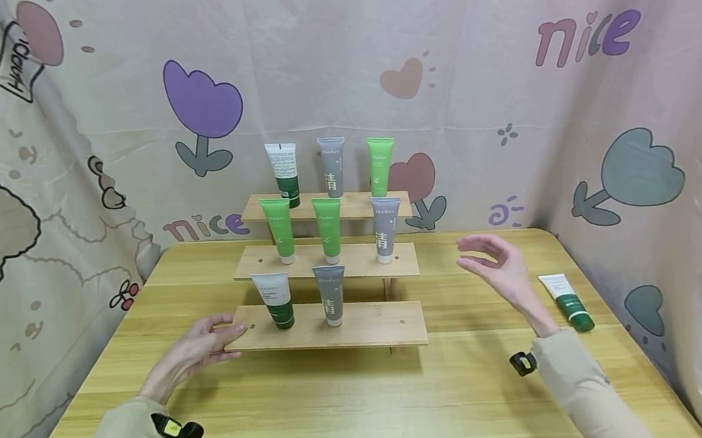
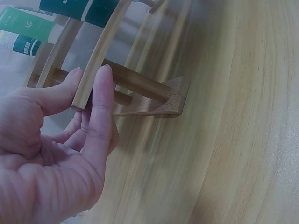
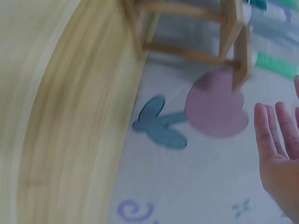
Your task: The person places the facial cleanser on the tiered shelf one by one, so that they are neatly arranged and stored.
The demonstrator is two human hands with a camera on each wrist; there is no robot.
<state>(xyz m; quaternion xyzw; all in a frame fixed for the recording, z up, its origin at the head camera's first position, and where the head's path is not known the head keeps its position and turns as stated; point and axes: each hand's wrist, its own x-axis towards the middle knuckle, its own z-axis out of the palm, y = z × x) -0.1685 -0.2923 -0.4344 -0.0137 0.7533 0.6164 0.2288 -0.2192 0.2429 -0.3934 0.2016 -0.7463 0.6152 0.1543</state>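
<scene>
My left hand [image 1: 200, 347] pinches the left end of the lowest board of a three-tier wooden display stand [image 1: 362, 328]; in the left wrist view the thumb is on one face and the fingers [image 2: 100, 112] on the other. On that board stand a white-and-green tube [image 1: 277, 301] and a grey tube [image 1: 331, 296]. The middle board carries two green tubes [image 1: 329, 230] and a grey one [image 1: 386, 229]. On top are a white-and-green tube [image 1: 284, 172], a grey tube [image 1: 333, 167] and a green tube [image 1: 380, 166]. My right hand [image 1: 503, 271] hovers right of the stand, fingers loosely bent, holding nothing.
Another white-and-green tube [image 1: 568, 303] lies on the wooden table [image 1: 359, 418] near its right edge, beside my right wrist. A printed curtain [image 1: 320, 51] hangs behind the table and along both sides.
</scene>
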